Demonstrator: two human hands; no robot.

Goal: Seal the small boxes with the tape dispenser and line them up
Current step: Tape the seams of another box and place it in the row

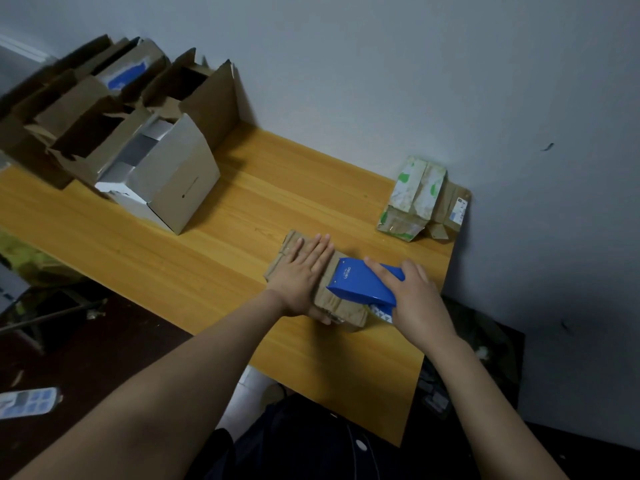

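Note:
A small brown cardboard box [341, 308] lies on the wooden table [214, 244] near its right front. My left hand [301, 275] presses flat on the box's top, fingers straight. My right hand [415, 299] grips a blue tape dispenser [360, 282] that rests on the right part of the box top, index finger stretched along its upper edge. Two other small boxes, one with green print [412, 199] and a brown one [452, 209], stand side by side against the wall at the table's far right corner.
Several open cardboard boxes [166, 181] crowd the table's left back, their flaps standing up. The wall [415, 81] borders the table's far side. The table's right edge is close to the dispenser. Dark floor with clutter [31, 403] lies lower left.

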